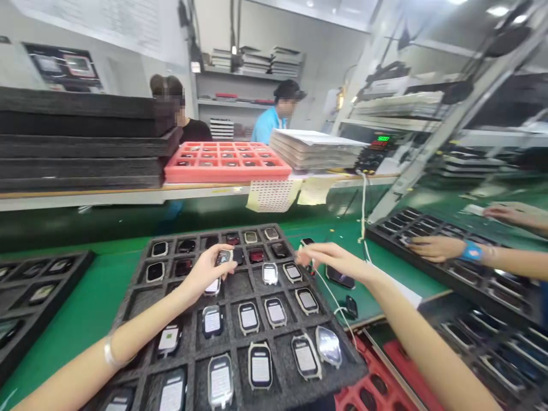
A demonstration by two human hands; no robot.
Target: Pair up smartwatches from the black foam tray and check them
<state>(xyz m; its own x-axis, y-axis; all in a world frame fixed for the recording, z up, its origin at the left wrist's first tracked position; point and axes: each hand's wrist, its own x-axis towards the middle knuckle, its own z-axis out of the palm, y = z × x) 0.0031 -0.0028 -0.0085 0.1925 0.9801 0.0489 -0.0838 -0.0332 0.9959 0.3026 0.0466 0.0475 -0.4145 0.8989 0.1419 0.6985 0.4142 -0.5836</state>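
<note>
My left hand (209, 268) is closed around a smartwatch case (224, 257) above the black foam tray (240, 281). A small dark block (238, 256) shows at its fingertips. The tray's compartments hold several strapless smartwatches, many with lit white screens, such as one smartwatch (260, 365) near the front. My right hand (329, 260) is at the tray's right edge, fingers bent down and together beside a thin white cable (327, 285). What its fingertips grip, if anything, is hidden. A dark phone-like device (340, 277) lies just beyond that hand.
A red foam tray (226, 173) and stacked black foam trays (77, 145) stand on the shelf. At right, a co-worker's hand (432, 248) reaches into another black tray (471, 274). A further tray (43, 302) lies at left. Two people are behind the shelf.
</note>
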